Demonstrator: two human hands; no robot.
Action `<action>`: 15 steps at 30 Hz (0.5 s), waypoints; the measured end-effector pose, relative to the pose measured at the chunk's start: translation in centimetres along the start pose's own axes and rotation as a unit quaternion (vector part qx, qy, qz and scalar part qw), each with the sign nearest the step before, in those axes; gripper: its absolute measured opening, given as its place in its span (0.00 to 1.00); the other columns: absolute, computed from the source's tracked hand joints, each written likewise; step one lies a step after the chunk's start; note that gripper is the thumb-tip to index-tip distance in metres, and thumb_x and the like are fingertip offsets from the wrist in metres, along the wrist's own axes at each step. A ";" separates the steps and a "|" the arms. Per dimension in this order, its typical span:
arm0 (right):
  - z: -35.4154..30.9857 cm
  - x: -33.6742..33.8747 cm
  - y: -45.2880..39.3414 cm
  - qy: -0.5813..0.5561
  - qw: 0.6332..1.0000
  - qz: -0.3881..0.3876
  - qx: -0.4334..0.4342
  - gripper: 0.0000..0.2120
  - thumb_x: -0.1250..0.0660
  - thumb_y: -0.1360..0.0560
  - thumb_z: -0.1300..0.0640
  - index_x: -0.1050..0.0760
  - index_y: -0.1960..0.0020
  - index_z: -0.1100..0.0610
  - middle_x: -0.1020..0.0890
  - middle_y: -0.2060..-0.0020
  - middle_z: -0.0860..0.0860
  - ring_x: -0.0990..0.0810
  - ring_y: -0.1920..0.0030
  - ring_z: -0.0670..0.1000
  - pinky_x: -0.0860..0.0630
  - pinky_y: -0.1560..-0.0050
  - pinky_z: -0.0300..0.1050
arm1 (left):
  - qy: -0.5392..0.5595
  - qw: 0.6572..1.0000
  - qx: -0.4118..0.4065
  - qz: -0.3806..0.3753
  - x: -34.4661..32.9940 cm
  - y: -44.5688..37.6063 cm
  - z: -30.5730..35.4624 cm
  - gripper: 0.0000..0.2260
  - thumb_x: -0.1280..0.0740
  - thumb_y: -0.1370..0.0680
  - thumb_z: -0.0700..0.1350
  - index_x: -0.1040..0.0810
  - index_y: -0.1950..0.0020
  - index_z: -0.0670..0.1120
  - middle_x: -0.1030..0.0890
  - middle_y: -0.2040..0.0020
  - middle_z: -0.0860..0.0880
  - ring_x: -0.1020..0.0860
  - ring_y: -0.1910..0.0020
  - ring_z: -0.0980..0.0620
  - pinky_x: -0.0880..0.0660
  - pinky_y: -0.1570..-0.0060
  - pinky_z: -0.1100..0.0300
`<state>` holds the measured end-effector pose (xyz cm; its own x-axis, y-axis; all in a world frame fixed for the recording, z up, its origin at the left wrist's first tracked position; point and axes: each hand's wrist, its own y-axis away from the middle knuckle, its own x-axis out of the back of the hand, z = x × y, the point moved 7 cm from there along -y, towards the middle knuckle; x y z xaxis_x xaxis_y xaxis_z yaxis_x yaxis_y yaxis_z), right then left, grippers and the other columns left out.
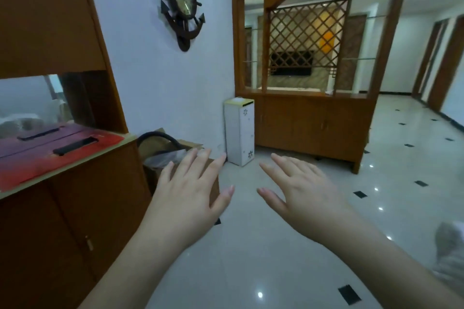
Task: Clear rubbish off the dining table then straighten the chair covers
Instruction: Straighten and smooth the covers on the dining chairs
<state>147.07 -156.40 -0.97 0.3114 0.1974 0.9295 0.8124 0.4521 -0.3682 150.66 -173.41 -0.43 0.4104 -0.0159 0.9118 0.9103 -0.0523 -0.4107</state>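
While I look out over the floor, both hands are up in front of me and hold nothing. My left hand (pixel 190 190) has its fingers spread and straight, palm down. My right hand (pixel 298 190) is the same, flat and loose, just beside the left one with a small gap between the thumbs.

I cannot see the dining table at all. I cannot see a chair I am sure of either. At the bottom right edge there is a pale, blurry bit of cloth (pixel 449 253). It may be a chair cover, but I cannot tell.

Low on the left, past my left hand, stands a bin with a clear bag (pixel 163 157) in it, next to some cardboard. It is beside a wooden cabinet (pixel 75 208) with a red box (pixel 50 150) on top. A tall white box (pixel 239 130) stands by the wall, under an anchor clock (pixel 184 5). A big wooden divider (pixel 311 83) with a lattice stands farther back.

I think the rubbish part may be about done, since my hands are bare near the bin. That is only a guess. The chair covers look like the job that is left, and I need to turn to find the chairs.
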 end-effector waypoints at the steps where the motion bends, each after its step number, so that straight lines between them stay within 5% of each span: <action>1: 0.9 -0.6 -0.7 0.000 1.000 -0.004 -0.010 0.31 0.61 0.23 0.33 0.49 0.23 0.43 0.45 0.23 0.47 0.46 0.24 0.48 0.50 0.27 0.44 | 0.000 1.000 -0.014 -0.003 -0.9 -1.6 0.2 0.33 0.65 0.28 0.68 0.55 0.23 0.61 0.52 0.21 0.56 0.57 0.23 0.54 0.54 0.25 0.49; 12: 18.2 -6.3 -5.5 0.066 0.986 0.017 -0.151 0.30 0.59 0.22 0.37 0.48 0.23 0.46 0.48 0.22 0.50 0.53 0.23 0.50 0.63 0.29 0.45 | 0.050 0.983 -0.176 -0.034 -13.1 -19.1 11.7 0.31 0.65 0.26 0.68 0.63 0.24 0.61 0.60 0.21 0.56 0.63 0.23 0.54 0.63 0.27 0.51; 15: 23.9 -6.9 -6.8 0.074 0.979 0.033 -0.185 0.29 0.58 0.21 0.37 0.44 0.24 0.47 0.44 0.23 0.51 0.49 0.23 0.51 0.59 0.28 0.47 | 0.053 0.975 -0.213 -0.027 -15.5 -24.1 16.5 0.33 0.69 0.28 0.68 0.61 0.23 0.61 0.58 0.21 0.56 0.63 0.23 0.54 0.66 0.26 0.50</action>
<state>127.59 -140.00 -5.36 0.4158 0.0742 0.9064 0.9023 0.0916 -0.4214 123.28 -155.41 -4.83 0.3347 -0.1032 0.9367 0.8158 -0.4657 -0.3429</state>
